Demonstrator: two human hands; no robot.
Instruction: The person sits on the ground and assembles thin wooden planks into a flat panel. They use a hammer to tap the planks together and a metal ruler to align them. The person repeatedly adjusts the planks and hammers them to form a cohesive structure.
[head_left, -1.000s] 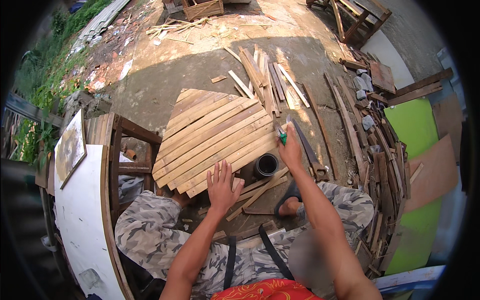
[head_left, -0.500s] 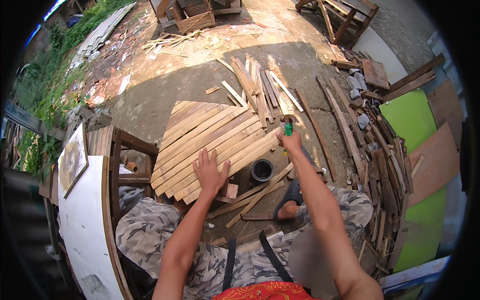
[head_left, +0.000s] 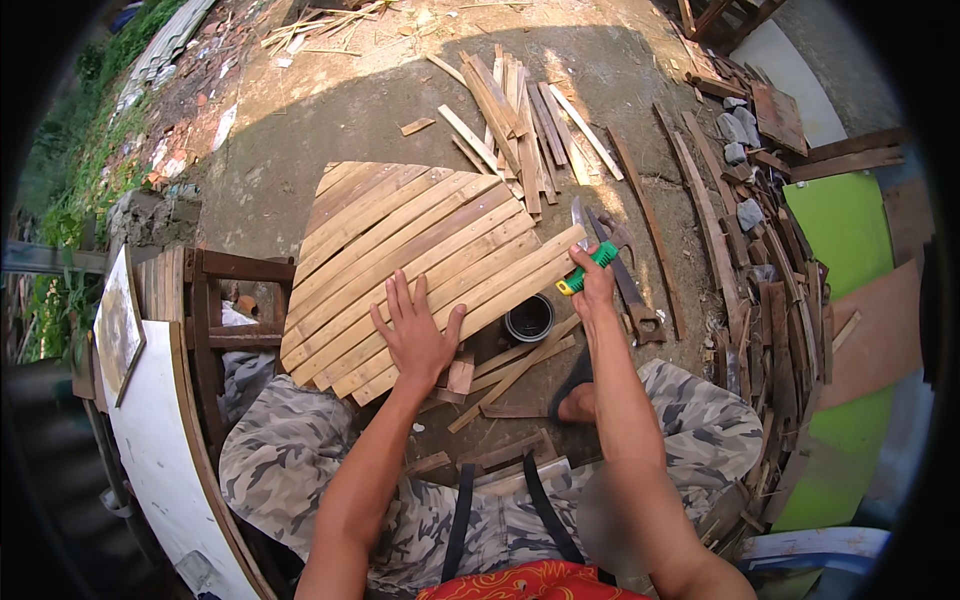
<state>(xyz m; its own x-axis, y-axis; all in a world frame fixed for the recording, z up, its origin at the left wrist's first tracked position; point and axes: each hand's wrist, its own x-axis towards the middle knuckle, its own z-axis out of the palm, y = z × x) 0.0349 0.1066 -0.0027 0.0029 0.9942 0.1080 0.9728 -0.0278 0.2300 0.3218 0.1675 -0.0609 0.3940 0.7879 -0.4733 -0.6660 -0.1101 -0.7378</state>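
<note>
A panel of light wooden slats (head_left: pixel 400 240), laid side by side with one curved outline, lies tilted in front of me above my knees. My left hand (head_left: pixel 418 335) rests flat on its near part, fingers spread. At the panel's right end, my right hand (head_left: pixel 595 280) is closed round the green and yellow handle of a hammer (head_left: pixel 600 262). The hammer's rusty head (head_left: pixel 621 238) points away to the upper right. The thumb side of this hand is close to the ends of the slats; whether it touches them I cannot tell.
Below the panel stands a dark round container (head_left: pixel 528 318). A handsaw (head_left: pixel 640 308) lies on the ground to its right. Beyond is a pile of loose slats (head_left: pixel 515 130). Scrap wood (head_left: pixel 775 340) is stacked at right; a white board (head_left: pixel 155 440) leans at left.
My right hand has turned the hammer from upright to slanting toward the upper right. My left hand stays flat on the panel. The view has shifted slightly.
</note>
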